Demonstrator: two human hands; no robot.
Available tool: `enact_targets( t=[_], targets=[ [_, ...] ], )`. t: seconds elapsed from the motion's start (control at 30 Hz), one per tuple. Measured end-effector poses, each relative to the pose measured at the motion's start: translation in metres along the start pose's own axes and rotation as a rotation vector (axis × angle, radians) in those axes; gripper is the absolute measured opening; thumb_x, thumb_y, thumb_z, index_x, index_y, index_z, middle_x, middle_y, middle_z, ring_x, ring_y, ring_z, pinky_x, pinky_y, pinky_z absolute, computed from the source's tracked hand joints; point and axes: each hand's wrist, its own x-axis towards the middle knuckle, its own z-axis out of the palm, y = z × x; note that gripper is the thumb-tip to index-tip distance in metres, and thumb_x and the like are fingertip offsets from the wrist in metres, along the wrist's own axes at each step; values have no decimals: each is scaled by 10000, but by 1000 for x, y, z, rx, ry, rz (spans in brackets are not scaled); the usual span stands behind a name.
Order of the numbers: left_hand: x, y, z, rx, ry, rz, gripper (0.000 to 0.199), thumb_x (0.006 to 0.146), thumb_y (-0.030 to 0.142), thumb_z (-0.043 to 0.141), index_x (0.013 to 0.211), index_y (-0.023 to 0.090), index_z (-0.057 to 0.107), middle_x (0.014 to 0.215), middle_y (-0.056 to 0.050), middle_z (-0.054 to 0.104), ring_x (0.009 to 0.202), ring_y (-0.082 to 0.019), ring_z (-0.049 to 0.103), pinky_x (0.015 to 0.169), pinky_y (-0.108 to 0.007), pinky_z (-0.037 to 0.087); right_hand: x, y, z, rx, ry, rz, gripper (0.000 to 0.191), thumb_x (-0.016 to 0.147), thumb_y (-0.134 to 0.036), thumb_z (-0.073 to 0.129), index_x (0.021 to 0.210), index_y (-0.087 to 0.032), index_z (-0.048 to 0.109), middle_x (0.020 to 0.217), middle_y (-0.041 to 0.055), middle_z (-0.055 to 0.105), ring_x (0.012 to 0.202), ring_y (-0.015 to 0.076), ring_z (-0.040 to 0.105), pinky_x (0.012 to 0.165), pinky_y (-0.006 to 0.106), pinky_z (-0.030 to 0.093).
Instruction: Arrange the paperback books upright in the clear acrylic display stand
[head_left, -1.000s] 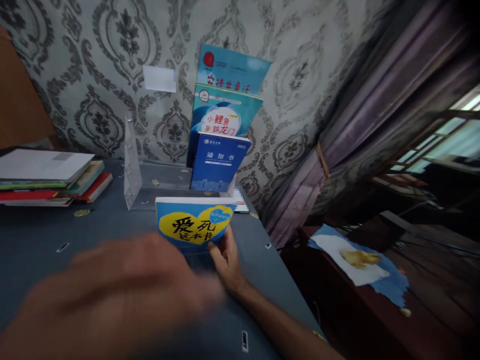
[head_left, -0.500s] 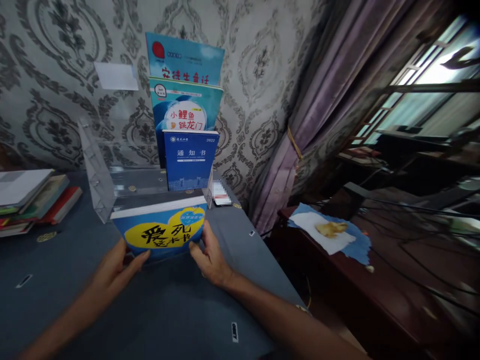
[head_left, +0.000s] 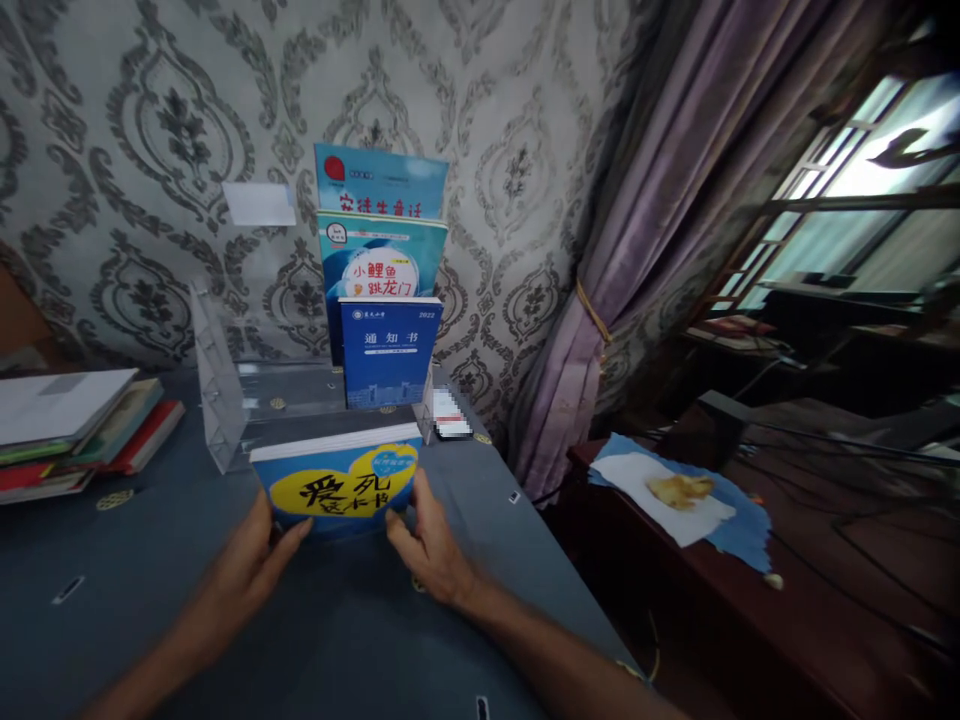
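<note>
A blue and yellow book (head_left: pixel 341 490) is held between my two hands, its cover facing me and its white top edge uppermost. My left hand (head_left: pixel 262 555) grips its lower left side, thumb on the cover. On the lower right side my right hand (head_left: pixel 431 545) is closed the same way. Just beyond stands a clear display rack (head_left: pixel 221 400) with stepped tiers. On the rack's right side are a dark blue booklet (head_left: pixel 391 355), a teal book (head_left: pixel 386 255) behind it, and a taller turquoise book (head_left: pixel 382 180) at the back.
A pile of books and papers (head_left: pixel 82 430) lies at the left. Beside the rack is a pixelated card-like item (head_left: pixel 451 412). Across a gap on the right, a dark red table (head_left: pixel 750 640) bears a blue cloth (head_left: pixel 750 540) and cables. A tied purple curtain (head_left: pixel 570 360) hangs by the wall.
The view has tilted up, so the rack, books and hands appear lower and slightly to the right. Both hands still hold the blue and yellow book in front of the rack.
</note>
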Motion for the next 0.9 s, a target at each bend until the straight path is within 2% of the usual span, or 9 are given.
enact_targets(
  t=[0.2,0.37,0.53,0.67,0.8,0.9],
  targets=[
    [16,7,2,280,0,14,458,865,557,582,1170,217,557,678,23,657,543,-209,605,500,-300,468,7,8,-3,-23,-37,27,118,950,-280,532,1057,-244,498,944,17,662,853,192,640,753,311,504],
    [26,8,1,332,-10,46,533,879,571,517,1255,194,498,772,-8,690,581,-199,610,519,-305,457,10,8,-4,-34,-45,22,150,977,-296,507,1117,-242,510,952,26,669,858,198,641,766,326,514],
    [40,8,8,375,-23,66,452,893,570,483,1146,197,505,630,37,582,534,-198,554,519,-311,415,15,14,-11,-104,-1,-29,240,999,-299,484,1232,-254,524,1044,56,694,958,232,668,856,372,536],
    [55,14,21,381,-33,130,420,907,532,466,1167,203,490,626,55,551,533,-196,544,538,-311,421,23,32,-18,-140,62,-31,294,1007,-325,500,1288,-241,520,1079,75,718,985,254,689,890,407,558],
    [71,18,35,375,-35,196,345,908,475,473,1136,216,477,680,34,589,591,-212,593,604,-333,475,35,53,-24,-104,114,-59,426,1009,-370,501,1412,-241,459,1294,116,679,1186,270,659,1027,448,538],
    [84,20,43,368,-19,234,330,917,432,474,1164,214,469,742,4,631,704,-243,657,687,-365,521,48,63,-31,-109,133,-75,476,1007,-391,494,1456,-244,434,1362,134,650,1215,281,646,1060,482,530]
  ],
)
